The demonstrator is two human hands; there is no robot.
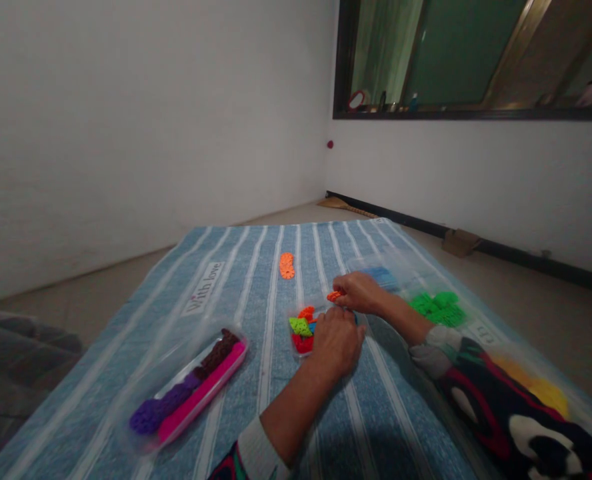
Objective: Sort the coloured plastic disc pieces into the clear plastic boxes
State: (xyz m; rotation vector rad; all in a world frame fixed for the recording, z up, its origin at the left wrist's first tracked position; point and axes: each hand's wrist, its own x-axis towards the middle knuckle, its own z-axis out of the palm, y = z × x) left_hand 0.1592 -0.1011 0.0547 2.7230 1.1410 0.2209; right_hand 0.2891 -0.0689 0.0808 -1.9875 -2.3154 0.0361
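Observation:
My right hand (362,292) pinches a small orange textured piece (334,295) just above the far side of a small clear box (296,352). Over that box my left hand (339,341) is bent downward with its fingers close together. Its fingertips are hidden, so what they grip does not show. Inside the box lie a lime-green piece (300,326), a red piece (303,343) and other small coloured pieces, partly covered by the hand. Farther back on the cloth rests a curved orange strip (287,265), apart from both hands.
A blue-and-white striped cloth (246,293) covers the surface. At left sits a clear case (243,353) with purple, brown and pink pieces. To the right are green pieces (439,307), blue pieces (381,277) and yellow pieces (546,393), near my right sleeve.

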